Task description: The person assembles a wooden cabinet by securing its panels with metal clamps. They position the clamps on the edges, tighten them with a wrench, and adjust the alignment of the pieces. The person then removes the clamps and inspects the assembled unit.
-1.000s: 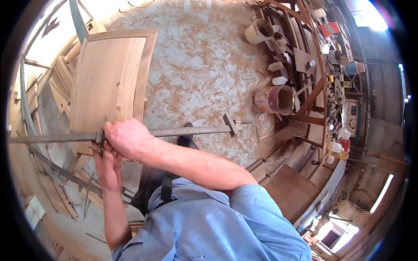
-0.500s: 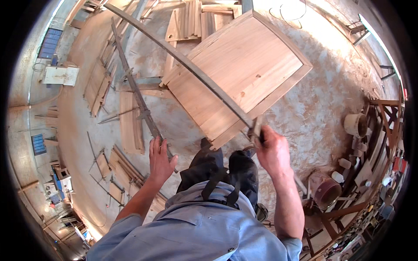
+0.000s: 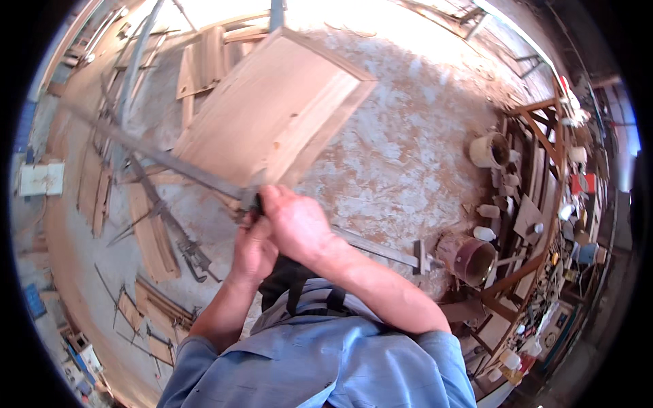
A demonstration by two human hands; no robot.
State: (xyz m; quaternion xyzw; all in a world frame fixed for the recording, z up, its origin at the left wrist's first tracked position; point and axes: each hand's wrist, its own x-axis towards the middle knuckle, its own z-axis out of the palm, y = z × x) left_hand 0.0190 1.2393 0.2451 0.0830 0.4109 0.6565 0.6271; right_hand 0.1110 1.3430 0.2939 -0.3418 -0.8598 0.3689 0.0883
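A long metal bar clamp [image 3: 178, 165] slants across in front of me from the upper left to the lower right. My right hand [image 3: 297, 221] is wrapped round it near its sliding jaw, close to the middle of my body. Just below and to the left, my left hand [image 3: 254, 253] is closed at the same spot, its fingers partly hidden behind the right. The clamp's far right end carries another jaw [image 3: 422, 258]. Beyond the bar lies a framed wooden panel [image 3: 262, 102], its near corner hidden by the clamp and hands.
Another bar clamp [image 3: 160, 204] lies to the left by some boards [image 3: 151, 234]. More cut boards [image 3: 204, 64] are behind the panel. At the right stand a whitish bucket [image 3: 488, 149], a reddish bucket [image 3: 469, 258] and a cluttered wooden rack [image 3: 520, 279].
My left hand has left the other clamp at the left and joined my right hand. The held clamp has swung to a flatter slant, and my view has shifted right.
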